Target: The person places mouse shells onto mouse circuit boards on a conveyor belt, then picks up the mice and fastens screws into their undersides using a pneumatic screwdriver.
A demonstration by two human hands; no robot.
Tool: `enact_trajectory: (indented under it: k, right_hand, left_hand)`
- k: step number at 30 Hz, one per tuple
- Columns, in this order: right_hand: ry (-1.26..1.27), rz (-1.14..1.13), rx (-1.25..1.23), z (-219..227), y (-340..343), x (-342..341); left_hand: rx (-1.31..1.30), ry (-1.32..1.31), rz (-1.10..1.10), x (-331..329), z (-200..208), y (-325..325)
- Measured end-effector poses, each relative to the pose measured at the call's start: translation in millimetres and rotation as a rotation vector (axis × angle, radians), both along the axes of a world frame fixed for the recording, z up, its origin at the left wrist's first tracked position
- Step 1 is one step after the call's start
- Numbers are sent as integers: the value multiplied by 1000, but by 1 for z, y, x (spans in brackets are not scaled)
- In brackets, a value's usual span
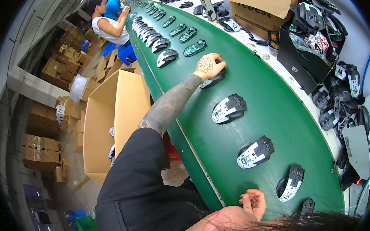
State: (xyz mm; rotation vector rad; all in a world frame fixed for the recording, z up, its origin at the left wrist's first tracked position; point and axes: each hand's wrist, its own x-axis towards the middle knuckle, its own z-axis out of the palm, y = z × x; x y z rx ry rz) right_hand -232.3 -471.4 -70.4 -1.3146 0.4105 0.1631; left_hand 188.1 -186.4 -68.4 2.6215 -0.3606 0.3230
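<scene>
My left arm, tattooed and in a short black sleeve, reaches across the green conveyor belt (277, 105). My left hand (209, 67) is closed over a partly assembled computer mouse (215, 80) and hides most of it. Near the front edge of the belt, my right hand (254, 202) has its fingers curled in, with nothing visible in them. Between the hands lie a white-and-black mouse (228, 108) and another mouse (255, 152). To the right of my right hand is a further mouse (291, 183), with a dark one (307, 206) partly hidden by hair.
Farther up the belt run a row of mice (167, 57) and a row of green circuit boards (195, 48). Two people (111, 24) sit at the far left. A cardboard box (127, 106) stands left of my arm. Boxes and a black bin (296, 62) line the right.
</scene>
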Motion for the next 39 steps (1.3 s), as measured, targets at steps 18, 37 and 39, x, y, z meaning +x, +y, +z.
enact_trajectory:
  k: [18,37,39]
  right_hand:
    - [-11,41,-68,-9,0,-4]
    - [-11,45,-111,-2,-1,-1]
    - [-29,26,-119,-1,0,-1]
  left_hand:
    - [-27,44,31,-4,-4,-9]
    - [-19,11,5,-3,-9,-6]
    - [-22,49,16,-2,-10,-6]
